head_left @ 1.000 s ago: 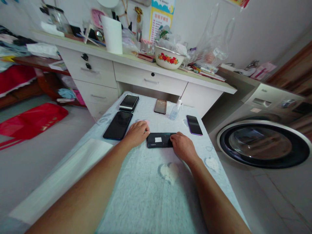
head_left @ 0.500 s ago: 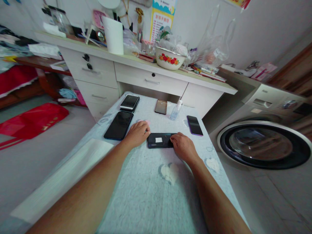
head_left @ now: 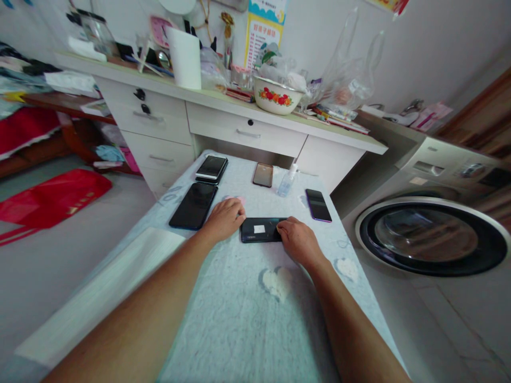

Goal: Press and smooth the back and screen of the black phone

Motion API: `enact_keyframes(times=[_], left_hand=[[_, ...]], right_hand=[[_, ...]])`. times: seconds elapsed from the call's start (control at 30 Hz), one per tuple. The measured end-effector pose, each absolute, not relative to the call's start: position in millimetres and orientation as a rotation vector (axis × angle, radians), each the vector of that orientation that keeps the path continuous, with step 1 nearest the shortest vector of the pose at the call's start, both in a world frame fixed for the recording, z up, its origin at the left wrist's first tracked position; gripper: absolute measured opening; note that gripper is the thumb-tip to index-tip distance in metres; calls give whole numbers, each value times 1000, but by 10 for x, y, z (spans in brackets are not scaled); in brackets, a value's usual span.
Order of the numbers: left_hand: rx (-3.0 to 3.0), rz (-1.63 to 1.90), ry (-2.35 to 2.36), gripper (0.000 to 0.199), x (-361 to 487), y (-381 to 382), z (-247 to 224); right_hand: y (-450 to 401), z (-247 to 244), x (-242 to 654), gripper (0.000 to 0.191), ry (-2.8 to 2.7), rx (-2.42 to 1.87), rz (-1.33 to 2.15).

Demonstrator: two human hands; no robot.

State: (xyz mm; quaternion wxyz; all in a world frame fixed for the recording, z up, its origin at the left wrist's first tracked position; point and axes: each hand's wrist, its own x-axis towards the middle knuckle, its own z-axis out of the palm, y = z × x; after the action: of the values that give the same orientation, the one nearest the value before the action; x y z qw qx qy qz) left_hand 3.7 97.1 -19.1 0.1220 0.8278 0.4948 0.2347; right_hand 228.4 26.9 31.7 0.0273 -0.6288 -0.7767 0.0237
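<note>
A dark smartphone (head_left: 267, 232) lies face down on the cloth-covered table (head_left: 235, 319), with a small white sticker and faint lettering on its back. My right hand (head_left: 299, 238) grips its right end, thumb and fingers closed around the edge. At its left end, my left hand (head_left: 224, 218) rests with curled fingers, close to the phone's edge. A pink piece (head_left: 240, 199) peeks out behind those fingers; whether they hold it is hidden. Left of that hand lies a large black phone (head_left: 194, 206), screen up.
Farther back are stacked phones (head_left: 211, 168), a brown phone case (head_left: 263, 175) and a clear spray bottle (head_left: 287, 182). A purple-edged phone (head_left: 318, 205) lies at the right. A washing machine (head_left: 423, 170) stands right of the table, a white drawer desk (head_left: 243, 125) behind it.
Almost nothing differs. The whole view shifts very slightly; both hands and the phone stay in place on the table.
</note>
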Motion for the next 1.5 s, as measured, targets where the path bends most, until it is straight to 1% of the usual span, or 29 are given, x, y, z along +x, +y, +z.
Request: enact_keyframes(times=[0.53, 1.5], left_hand=[[2418, 708, 1418, 9, 31, 981, -203], [2430, 711, 1431, 7, 34, 981, -209]], right_hand=[[308, 304, 2357, 32, -2343, -2050, 1], [237, 328, 2135, 33, -2461, -1874, 111]])
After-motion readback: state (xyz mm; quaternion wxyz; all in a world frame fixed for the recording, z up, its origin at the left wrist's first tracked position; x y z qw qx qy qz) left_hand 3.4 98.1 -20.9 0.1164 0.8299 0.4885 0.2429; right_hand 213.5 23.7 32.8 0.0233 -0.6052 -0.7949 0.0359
